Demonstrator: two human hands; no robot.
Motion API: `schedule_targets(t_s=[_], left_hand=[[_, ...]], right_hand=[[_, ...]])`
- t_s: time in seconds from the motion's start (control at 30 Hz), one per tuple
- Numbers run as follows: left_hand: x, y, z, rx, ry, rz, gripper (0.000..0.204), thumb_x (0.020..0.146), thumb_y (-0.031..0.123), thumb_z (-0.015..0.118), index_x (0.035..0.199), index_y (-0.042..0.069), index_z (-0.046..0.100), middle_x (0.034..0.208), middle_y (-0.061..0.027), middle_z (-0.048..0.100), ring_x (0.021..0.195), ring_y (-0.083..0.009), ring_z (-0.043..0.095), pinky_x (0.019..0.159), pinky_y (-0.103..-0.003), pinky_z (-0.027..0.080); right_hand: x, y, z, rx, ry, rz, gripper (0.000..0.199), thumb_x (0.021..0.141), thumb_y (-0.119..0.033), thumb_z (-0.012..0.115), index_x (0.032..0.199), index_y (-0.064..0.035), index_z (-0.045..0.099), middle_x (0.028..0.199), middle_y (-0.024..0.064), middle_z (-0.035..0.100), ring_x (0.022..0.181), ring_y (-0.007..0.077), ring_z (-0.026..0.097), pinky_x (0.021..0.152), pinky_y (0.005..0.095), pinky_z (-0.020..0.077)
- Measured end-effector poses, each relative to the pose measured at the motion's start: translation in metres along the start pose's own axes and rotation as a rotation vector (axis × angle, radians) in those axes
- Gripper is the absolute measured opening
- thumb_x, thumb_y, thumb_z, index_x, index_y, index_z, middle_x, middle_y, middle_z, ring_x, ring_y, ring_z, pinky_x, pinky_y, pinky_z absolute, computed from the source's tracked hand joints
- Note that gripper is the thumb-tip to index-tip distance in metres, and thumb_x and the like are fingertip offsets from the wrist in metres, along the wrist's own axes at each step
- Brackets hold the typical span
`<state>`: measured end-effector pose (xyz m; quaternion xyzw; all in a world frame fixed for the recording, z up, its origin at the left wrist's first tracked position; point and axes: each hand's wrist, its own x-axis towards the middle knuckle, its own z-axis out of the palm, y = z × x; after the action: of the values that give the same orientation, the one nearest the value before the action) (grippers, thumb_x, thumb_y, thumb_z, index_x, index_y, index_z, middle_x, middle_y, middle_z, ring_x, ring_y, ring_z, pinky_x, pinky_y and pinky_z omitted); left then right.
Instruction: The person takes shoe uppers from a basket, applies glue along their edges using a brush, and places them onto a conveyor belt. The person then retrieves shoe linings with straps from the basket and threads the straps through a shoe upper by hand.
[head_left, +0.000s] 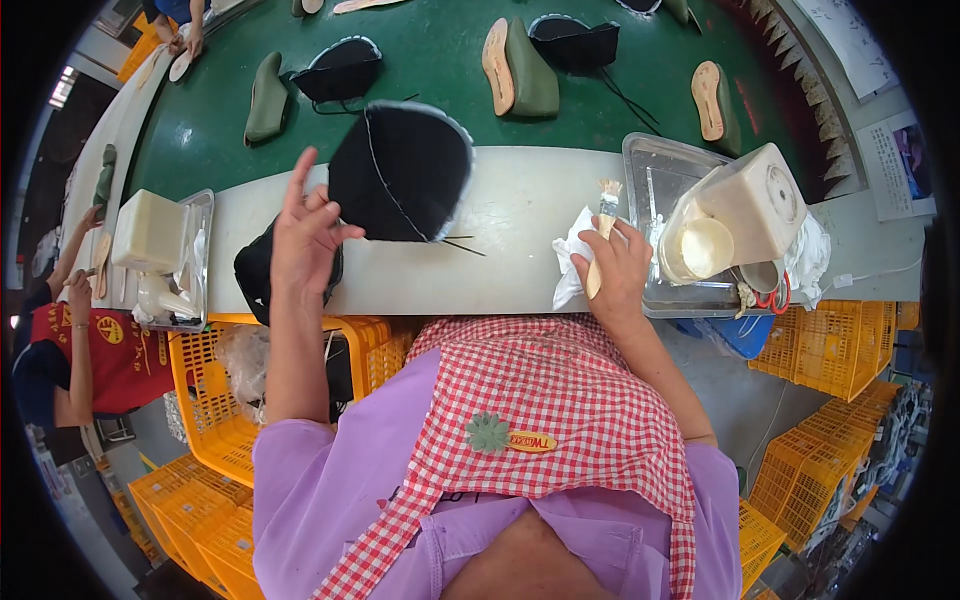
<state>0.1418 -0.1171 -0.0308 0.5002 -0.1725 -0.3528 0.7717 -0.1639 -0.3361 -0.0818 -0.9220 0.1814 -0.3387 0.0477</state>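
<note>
My left hand pinches the lower left edge of a black fabric shoe upper, with the index finger stretched up. The upper is raised over the pale worktop; its curved right edge is whitish and a dark lace hangs below. Under my left forearm lies another black upper, partly hidden. My right hand is closed round the wooden handle of a brush, bristles pointing away from me. Beside that hand and partly under it lies a crumpled white cloth or tissue.
At right, a clear tray holds a white plastic container with a cup-like opening and red-handled scissors. Green shoe lasts and black uppers stand on the green belt. Orange crates flank me; other people work at left.
</note>
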Motion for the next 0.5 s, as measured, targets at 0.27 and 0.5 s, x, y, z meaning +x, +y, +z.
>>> schedule_targets(t_s=[0.27, 0.5], left_hand=[[0.026, 0.094, -0.017, 0.314, 0.066, 0.332, 0.071, 0.083, -0.01, 0.053, 0.148, 0.007, 0.03, 0.09, 0.0008, 0.052, 0.079, -0.0082, 0.058, 0.067, -0.032, 0.06], [0.076, 0.152, -0.076, 0.369, 0.255, 0.561, 0.061, 0.085, -0.009, 0.054, 0.142, 0.007, 0.04, 0.084, 0.0027, 0.046, 0.076, -0.0069, 0.051, 0.072, -0.036, 0.06]], right_hand=[[-0.005, -0.013, 0.033, 0.398, -0.034, -0.063, 0.036, 0.07, 0.004, 0.07, 0.102, -0.0048, 0.057, 0.108, 0.0195, 0.063, 0.094, 0.0368, 0.057, 0.079, 0.0467, 0.0463], [-0.001, -0.029, 0.055, 0.41, -0.233, -0.256, 0.034, 0.067, -0.004, 0.069, 0.1, -0.0044, 0.063, 0.104, 0.0187, 0.059, 0.097, 0.0359, 0.055, 0.082, 0.0452, 0.0444]])
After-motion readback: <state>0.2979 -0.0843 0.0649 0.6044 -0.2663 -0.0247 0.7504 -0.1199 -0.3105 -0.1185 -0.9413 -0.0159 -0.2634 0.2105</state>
